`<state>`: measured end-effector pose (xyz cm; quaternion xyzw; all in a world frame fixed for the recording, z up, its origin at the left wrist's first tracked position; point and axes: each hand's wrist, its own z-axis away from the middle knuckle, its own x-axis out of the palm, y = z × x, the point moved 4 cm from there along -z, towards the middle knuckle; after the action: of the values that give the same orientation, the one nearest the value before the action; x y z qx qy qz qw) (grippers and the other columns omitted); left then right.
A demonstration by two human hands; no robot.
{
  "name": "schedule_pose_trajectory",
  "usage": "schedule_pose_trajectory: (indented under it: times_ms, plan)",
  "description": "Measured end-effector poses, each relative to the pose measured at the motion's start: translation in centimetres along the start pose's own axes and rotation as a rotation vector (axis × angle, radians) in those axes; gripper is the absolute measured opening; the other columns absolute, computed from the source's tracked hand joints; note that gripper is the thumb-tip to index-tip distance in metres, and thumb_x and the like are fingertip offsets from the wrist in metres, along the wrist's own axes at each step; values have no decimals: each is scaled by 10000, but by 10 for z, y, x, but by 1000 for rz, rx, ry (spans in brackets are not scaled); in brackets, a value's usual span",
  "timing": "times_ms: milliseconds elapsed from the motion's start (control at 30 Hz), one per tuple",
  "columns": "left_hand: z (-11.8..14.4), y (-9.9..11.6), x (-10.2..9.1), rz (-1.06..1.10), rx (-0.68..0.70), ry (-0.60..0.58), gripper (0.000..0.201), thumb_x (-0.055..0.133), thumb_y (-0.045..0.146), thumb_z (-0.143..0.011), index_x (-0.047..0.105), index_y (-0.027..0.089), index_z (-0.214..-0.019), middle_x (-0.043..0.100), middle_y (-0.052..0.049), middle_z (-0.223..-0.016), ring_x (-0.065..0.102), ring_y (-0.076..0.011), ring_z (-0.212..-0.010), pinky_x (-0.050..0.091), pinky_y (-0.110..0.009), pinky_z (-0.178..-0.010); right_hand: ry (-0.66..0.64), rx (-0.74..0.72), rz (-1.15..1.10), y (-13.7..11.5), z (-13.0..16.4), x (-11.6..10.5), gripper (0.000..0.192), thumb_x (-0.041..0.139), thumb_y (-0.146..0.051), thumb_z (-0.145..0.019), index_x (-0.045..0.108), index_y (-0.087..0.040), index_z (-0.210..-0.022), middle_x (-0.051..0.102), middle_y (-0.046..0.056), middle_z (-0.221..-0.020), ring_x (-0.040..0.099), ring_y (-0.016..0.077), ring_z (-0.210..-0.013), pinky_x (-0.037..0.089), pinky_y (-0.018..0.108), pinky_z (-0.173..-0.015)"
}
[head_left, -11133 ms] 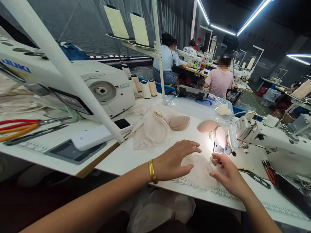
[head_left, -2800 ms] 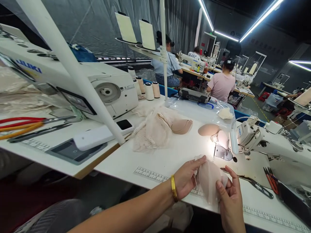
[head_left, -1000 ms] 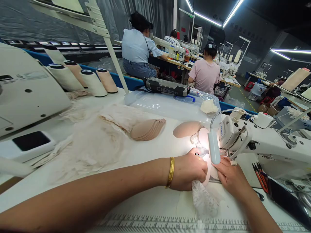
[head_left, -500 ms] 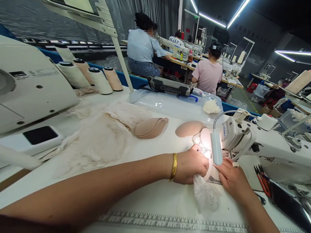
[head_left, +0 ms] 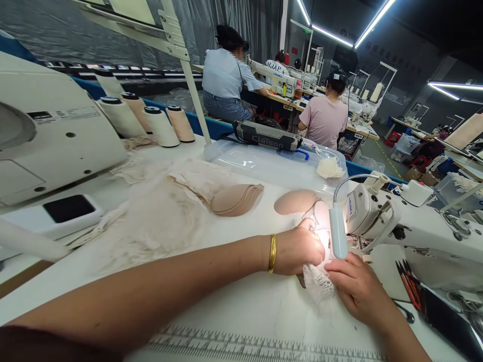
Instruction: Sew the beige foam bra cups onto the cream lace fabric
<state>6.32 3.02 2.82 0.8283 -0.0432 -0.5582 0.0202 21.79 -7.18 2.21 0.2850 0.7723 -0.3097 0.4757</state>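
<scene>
The white worktable (head_left: pixel 234 306) carries a sewing machine (head_left: pixel 407 226), stacked beige foam cups (head_left: pixel 236 199), lace fabric (head_left: pixel 158 221), thread cones (head_left: pixel 162 126) and a clear plastic box (head_left: pixel 271 163).

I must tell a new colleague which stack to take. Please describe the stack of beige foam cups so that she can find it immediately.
Start at the white table, with the sewing machine on its right side. Left of the machine's lamp, beyond the left hand, lies the stack of beige foam cups, against the pale lace pile. Unlike the single cup nearer the lamp, it shows many fanned edges.
</scene>
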Motion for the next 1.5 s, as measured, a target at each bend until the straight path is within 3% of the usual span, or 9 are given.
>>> schedule_pose_trajectory:
  times_ms: [133, 333, 467, 700, 867, 1067, 1233, 1400, 1500]
  plan:
    - [1, 4, 2, -96, 66, 18, 244, 529, -56, -553, 457, 175, -584, 620, 26, -645, 470, -146, -600, 302, -428, -848, -38, -13, -33, -5, 1, 0, 315, 439, -72, -955, 637, -231, -1143, 727, 63, -1065, 603, 223, -980, 529, 363, -779]
    - [2, 2, 5, -91, 65, 87, 255, 521, -61, -552, 454, 184, -575, 562, 25, -609, 406, -139, -563, 312, -445, -871, 40, 5, 45, -2, 1, 0, 318, 433, -53, -933, 657, -229, -1075, 727, 63, -1033, 594, 200, -851, 492, 322, -664]
    - [-1, -2, 10, 65, -45, 116, 239, 553, -29, -638, 491, 190, -563, 541, 4, -607, 406, -154, -589, 318, -459, -895, 74, 26, 68, 4, 3, 1, 318, 457, -42, -902, 644, -228, -1079, 728, 58, -1050, 606, 213, -914, 477, 309, -652]
    - [-2, -9, 17, 470, -287, 266, 202, 583, 253, -857, 661, 238, -672, 575, -76, -678, 498, -235, -737, 349, -505, -939, 102, 106, 145, 18, 11, 5, 344, 450, -41, -878, 636, -238, -1090, 731, 36, -1003, 624, 217, -939, 497, 315, -750]
    - [-5, -8, 21, 496, -355, 341, 219, 583, 290, -879, 679, 235, -690, 566, -91, -689, 529, -256, -780, 375, -523, -944, 119, 212, 279, 31, 16, 10, 333, 438, -87, -903, 644, -230, -1120, 727, 44, -877, 645, 238, -834, 497, 339, -745]
    - [-9, -5, 30, 230, -296, 303, 266, 526, 176, -918, 669, 220, -698, 587, -80, -670, 554, -236, -762, 437, -490, -916, 216, 268, 361, 37, 11, 4, 255, 436, -149, -957, 654, -219, -1070, 747, 69, -1097, 654, 243, -895, 521, 333, -776]
    - [-6, 0, 30, -103, -158, 139, 182, 550, 81, -872, 657, 189, -773, 640, -56, -738, 578, -210, -788, 443, -428, -912, 182, 288, 335, 36, 14, 6, 270, 430, -152, -958, 644, -219, -1108, 752, 54, -1041, 659, 238, -892, 539, 327, -759]
    - [2, 1, 18, -189, -194, 41, 113, 661, 256, -803, 693, 226, -906, 692, -54, -886, 603, -263, -914, 365, -502, -1006, 186, 265, 361, 30, 18, 8, 353, 419, -159, -961, 589, -193, -1269, 744, 81, -967, 657, 242, -802, 537, 354, -725]
    - [3, -1, 18, -194, -312, -8, 248, 676, 384, -775, 698, 217, -957, 682, -72, -884, 599, -273, -845, 368, -543, -967, 177, 173, 280, 15, 13, 6, 369, 444, -179, -980, 531, -188, -1339, 726, 104, -1099, 668, 251, -1005, 535, 363, -823]
